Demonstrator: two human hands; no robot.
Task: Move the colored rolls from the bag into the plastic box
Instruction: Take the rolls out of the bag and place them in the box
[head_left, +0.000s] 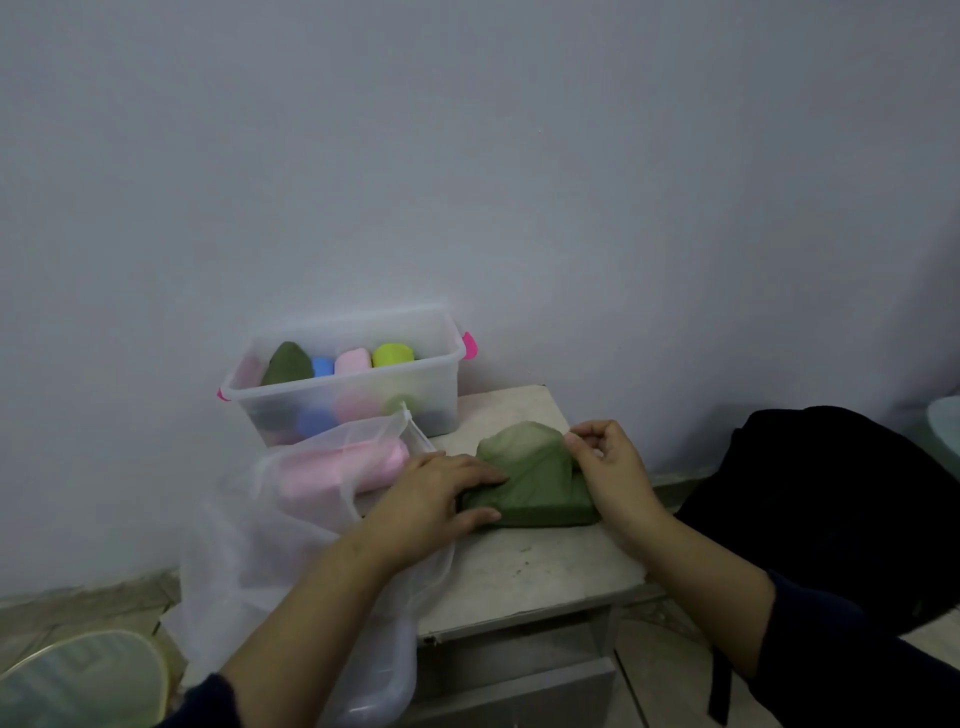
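Green soft cloth piece (530, 483) on small table top (524, 571), flattened under straight left hand (441, 493) fingers, pinched at top edge by right hand (608, 462). Probably light, floppy; better grasped around middle.

I see a plain pale grey wall (467, 156) filling the upper view, evenly and dimly lit, with a small worn light-topped table (540, 566) set against it, a drawer front (519, 686) beneath the top, and a tiled floor (78, 608) at lower left.
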